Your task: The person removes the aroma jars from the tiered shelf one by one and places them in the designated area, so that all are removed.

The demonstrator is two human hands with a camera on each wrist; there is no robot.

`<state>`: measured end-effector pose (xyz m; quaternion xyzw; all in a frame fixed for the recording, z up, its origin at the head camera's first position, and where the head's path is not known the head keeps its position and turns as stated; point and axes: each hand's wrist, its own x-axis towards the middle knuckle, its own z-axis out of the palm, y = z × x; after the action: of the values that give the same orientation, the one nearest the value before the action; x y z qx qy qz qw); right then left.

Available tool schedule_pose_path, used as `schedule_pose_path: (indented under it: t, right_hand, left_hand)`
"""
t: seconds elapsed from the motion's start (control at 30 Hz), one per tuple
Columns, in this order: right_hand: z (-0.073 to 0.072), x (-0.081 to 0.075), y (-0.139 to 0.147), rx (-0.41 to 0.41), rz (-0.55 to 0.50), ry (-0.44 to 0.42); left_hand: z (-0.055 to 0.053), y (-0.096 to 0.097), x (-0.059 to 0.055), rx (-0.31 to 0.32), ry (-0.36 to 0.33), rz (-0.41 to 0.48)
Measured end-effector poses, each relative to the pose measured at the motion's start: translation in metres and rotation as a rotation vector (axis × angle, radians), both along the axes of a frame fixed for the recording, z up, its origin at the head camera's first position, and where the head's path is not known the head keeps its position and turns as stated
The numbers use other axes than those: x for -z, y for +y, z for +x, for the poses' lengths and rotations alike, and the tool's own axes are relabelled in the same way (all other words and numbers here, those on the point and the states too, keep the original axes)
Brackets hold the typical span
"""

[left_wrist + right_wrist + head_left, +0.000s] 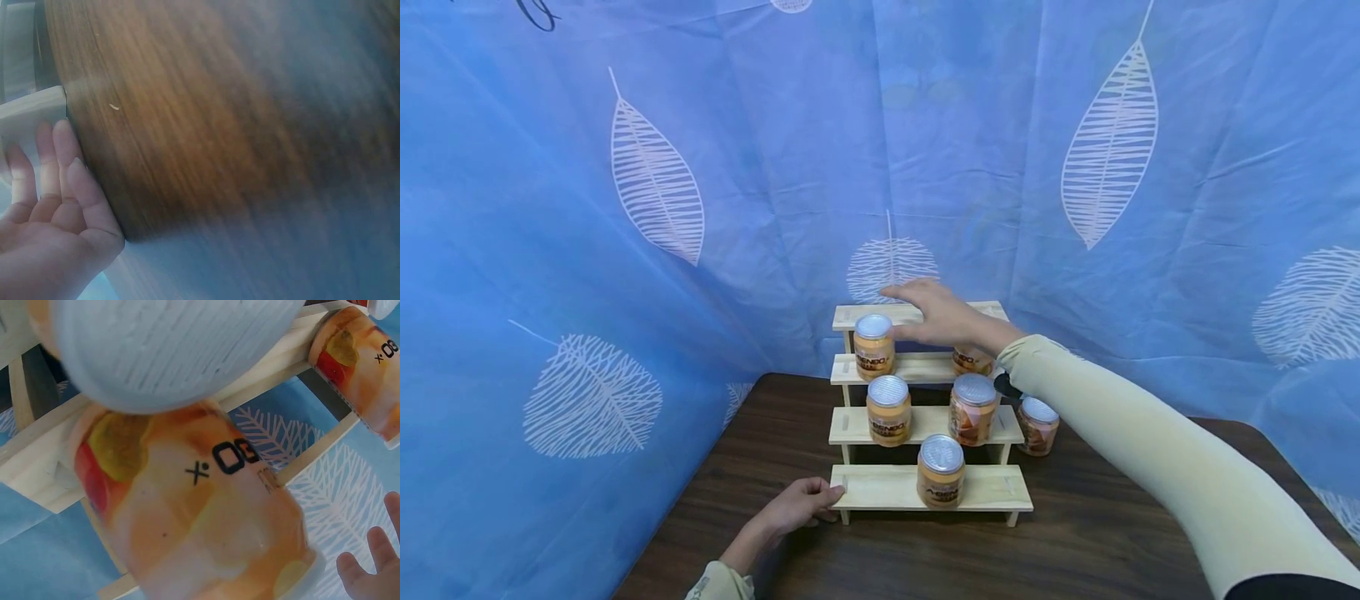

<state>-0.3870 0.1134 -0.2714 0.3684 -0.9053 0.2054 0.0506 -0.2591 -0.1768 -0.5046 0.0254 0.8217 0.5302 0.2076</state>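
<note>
A stepped wooden display rack (880,492) stands on the table with orange labelled cans on its tiers. At the left end of its lowest step, my left hand (801,504) pinches the board; the left wrist view shows those fingers (65,140) against the board's end. My right hand (943,312) reaches over the upper tiers, fingers spread, thumb close beside the upper-left can (874,354). In the right wrist view the fingers (378,550) are apart from the nearest can (187,506). Behind the right hand, another can (970,360) is partly hidden.
Lower on the rack are a left can (889,417), a right can (972,412) and a front can (942,479). One more can (1039,429) stands on the dark wooden table (1097,508), right of the rack. Blue leaf-print cloth (790,167) hangs behind.
</note>
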Motion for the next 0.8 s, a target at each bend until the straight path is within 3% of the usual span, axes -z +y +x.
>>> schedule_pose_path:
  t: [0.8]
  right_hand:
    - [-0.005, 0.011, -0.021, -0.016, 0.072, 0.028]
  left_hand:
    - [0.001, 0.002, -0.001, -0.012, 0.009, 0.003]
